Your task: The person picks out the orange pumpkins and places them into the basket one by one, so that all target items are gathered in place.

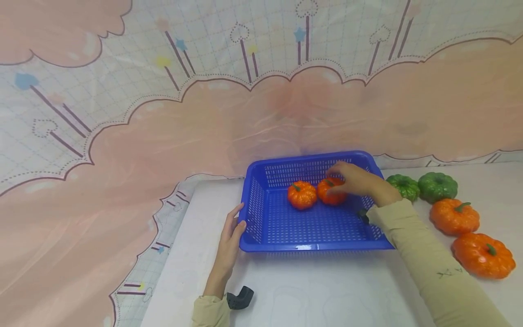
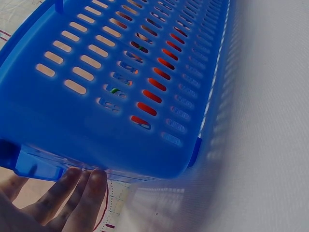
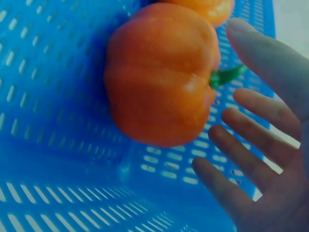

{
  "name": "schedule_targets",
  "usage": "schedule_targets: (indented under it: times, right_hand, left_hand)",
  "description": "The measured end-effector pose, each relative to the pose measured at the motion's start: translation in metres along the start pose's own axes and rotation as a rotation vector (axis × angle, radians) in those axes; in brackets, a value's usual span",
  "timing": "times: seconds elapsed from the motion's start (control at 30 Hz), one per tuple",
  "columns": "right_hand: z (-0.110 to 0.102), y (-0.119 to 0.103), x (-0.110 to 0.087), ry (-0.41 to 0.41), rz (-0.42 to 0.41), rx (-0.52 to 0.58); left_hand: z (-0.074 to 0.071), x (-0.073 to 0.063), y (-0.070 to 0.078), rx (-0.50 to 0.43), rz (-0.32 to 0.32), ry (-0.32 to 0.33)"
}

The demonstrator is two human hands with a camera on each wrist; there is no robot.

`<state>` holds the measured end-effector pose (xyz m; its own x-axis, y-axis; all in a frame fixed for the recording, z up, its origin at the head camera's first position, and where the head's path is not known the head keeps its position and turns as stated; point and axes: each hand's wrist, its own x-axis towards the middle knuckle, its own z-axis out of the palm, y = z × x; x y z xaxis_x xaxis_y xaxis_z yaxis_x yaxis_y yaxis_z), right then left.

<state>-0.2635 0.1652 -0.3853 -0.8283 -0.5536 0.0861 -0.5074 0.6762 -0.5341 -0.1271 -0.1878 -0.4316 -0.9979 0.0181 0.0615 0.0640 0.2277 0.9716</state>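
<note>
Head view: the nearer right hand [image 1: 355, 180], fingers spread, is just right of the right-side orange pumpkin [image 1: 327, 199] inside a blue basket [image 1: 310, 246], whose left side the left hand [image 1: 231, 234] touches, fingers extended.

a ribbed orange pumpkin [image 3: 161, 75] fills the upper middle of the frame, its curved green stem [image 3: 229, 76] pointing right. at the top edge a second orange pumpkin [image 3: 211, 8] shows only in part. both are in a blue plastic basket [image 3: 53, 162], whose slotted surfaces spread across the left and bottom of the frame. the right hand [image 3: 285, 188] comes in from the right edge, fingers straight and spread, the thumb above the stem. a pale surface [image 3: 292, 19] shows at upper right.
</note>
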Motion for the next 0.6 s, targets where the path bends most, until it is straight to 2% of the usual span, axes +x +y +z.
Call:
schedule_targets:
  times: [0.23, 0.6]
  right_hand:
    - [-0.009, -0.005, -0.004, 0.016, -0.002, -0.051]
    - [-0.02, -0.014, -0.015, 0.038, 0.011, -0.07]
  left_hand:
    - [0.0, 0.0, 0.0, -0.007, 0.003, 0.003]
    - [0.0, 0.001, -0.001, 0.003, 0.001, 0.006]
